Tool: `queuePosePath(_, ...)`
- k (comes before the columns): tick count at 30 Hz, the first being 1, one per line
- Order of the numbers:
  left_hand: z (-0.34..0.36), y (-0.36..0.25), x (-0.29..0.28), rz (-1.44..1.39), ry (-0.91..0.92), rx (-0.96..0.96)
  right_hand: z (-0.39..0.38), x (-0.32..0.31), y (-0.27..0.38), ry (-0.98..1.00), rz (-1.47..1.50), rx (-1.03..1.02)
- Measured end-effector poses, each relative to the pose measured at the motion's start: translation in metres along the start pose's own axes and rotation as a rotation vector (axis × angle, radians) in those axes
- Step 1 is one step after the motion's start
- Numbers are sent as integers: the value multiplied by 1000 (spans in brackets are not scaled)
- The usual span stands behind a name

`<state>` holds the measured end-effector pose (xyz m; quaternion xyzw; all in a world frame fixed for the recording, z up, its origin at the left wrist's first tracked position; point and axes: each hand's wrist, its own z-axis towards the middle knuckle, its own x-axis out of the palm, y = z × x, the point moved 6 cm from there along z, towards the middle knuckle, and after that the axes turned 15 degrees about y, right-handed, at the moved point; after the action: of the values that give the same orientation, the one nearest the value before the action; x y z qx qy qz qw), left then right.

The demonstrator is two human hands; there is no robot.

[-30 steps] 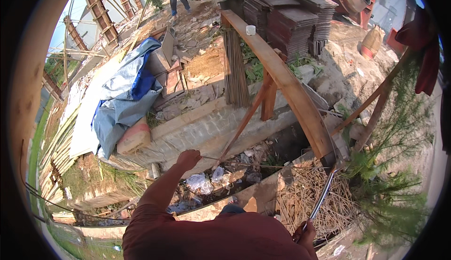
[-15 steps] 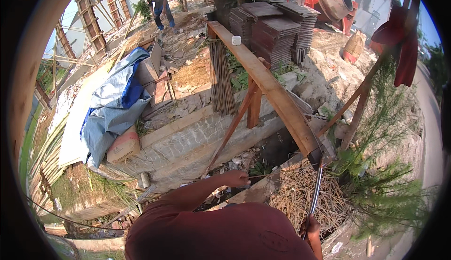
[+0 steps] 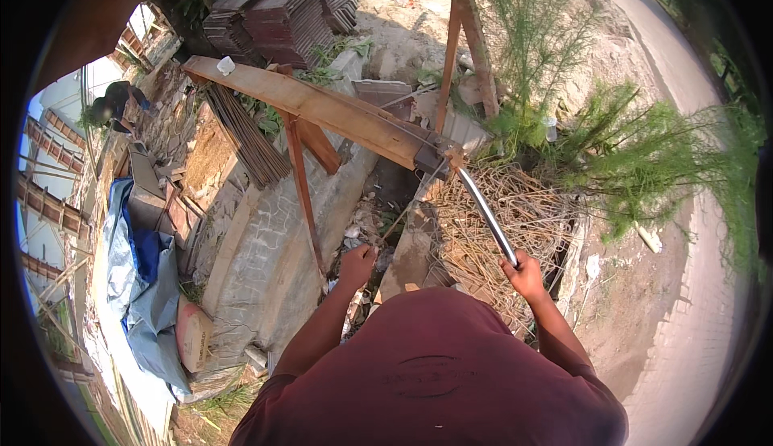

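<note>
My right hand [image 3: 525,275] is wrapped round the lower end of a shiny metal pipe [image 3: 485,211]. The pipe's upper end meets a metal fitting [image 3: 453,156] at the near end of a wooden beam [image 3: 322,116]. My left hand [image 3: 358,266] is closed on a thin steel rod [image 3: 394,225], which slants up toward that same beam end. Where the rod meets the fitting is too small to make out. Under the pipe lies a heap of bent steel rods [image 3: 503,212].
A bundle of straight rods [image 3: 245,136] leans by the beam, and a white cup [image 3: 225,65] stands on it. Stacked dark tiles [image 3: 282,19], a blue tarp [image 3: 149,285], a sack [image 3: 193,336] and feathery green branches [image 3: 636,164] surround the spot. Another person [image 3: 121,108] bends over at far left.
My view has swung to the right. The right hand and the pipe's lower end have swung away from my body, out to the right. My left hand still grips the rod.
</note>
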<state>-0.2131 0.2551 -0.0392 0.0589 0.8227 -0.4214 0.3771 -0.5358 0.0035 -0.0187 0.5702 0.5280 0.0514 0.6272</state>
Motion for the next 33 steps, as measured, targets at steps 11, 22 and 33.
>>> queuePosePath(11,-13,-22,-16,55,-89,-38,26,-25,-39,108,242,4)
queuePosePath(22,-21,-36,-31,151,-146,-65,36,-17,-33,551,491,119)
queuePosePath(33,-12,-38,-38,110,-98,-133,50,-56,11,739,476,373)
